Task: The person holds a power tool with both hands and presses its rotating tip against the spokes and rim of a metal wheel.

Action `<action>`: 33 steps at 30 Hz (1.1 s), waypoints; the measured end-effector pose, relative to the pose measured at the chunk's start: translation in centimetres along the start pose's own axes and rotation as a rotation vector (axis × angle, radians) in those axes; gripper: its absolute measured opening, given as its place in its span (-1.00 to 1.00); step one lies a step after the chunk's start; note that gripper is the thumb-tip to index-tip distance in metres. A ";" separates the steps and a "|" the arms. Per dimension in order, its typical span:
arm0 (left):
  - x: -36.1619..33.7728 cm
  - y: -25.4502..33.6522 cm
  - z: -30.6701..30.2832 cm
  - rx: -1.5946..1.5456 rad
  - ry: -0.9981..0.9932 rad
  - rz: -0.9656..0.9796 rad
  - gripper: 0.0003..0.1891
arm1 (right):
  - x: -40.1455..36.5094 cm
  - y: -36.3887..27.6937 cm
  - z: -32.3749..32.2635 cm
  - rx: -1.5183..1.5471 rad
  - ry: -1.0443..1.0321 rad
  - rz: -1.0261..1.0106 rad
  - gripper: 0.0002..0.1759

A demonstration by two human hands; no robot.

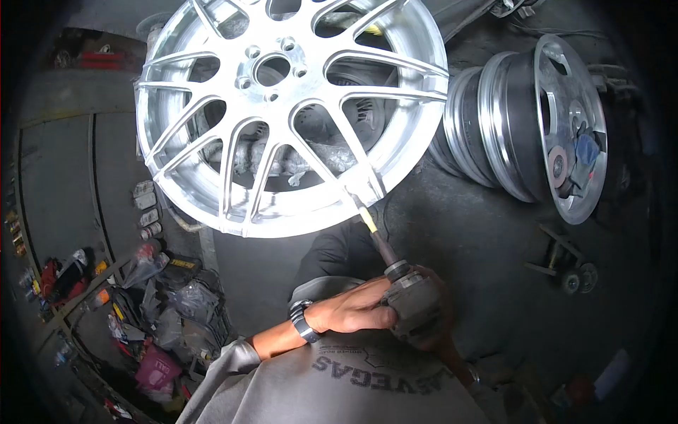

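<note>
A die grinder with a long narrow nose is held close to my chest. My left hand, with a watch on its wrist, is wrapped round the near side of its body. On the far side, my right hand grips it in shadow, with its fingers mostly hidden. The grinder's nose points up and left, and its tip meets the lower spoke area of a bright silver alloy wheel. The wheel stands tilted before me, its several split spokes and bolt holes facing me. Glare hides the exact contact.
More alloy wheels stand on edge at the right, with a blue cloth and a round disc in the nearest one. A small metal fixture lies on the floor. Bags and clutter fill the left side.
</note>
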State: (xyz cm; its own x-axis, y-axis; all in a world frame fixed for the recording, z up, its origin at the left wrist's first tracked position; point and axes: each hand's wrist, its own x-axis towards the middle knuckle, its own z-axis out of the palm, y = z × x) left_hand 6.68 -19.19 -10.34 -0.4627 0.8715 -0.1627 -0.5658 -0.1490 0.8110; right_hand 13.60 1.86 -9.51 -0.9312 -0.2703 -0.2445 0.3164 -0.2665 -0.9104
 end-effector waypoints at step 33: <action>2.1 -1.0 0.8 -0.022 -0.006 0.034 -0.32 | -5.7 10.8 -0.8 0.104 0.300 -0.163 0.05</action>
State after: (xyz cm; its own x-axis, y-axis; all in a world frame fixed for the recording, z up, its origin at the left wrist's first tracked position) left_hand 6.80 -16.89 -11.03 -0.4776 0.8686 -0.1318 -0.5649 -0.1887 0.8033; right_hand 22.14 1.23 -18.20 -0.9778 0.0637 -0.1998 0.1613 -0.3806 -0.9106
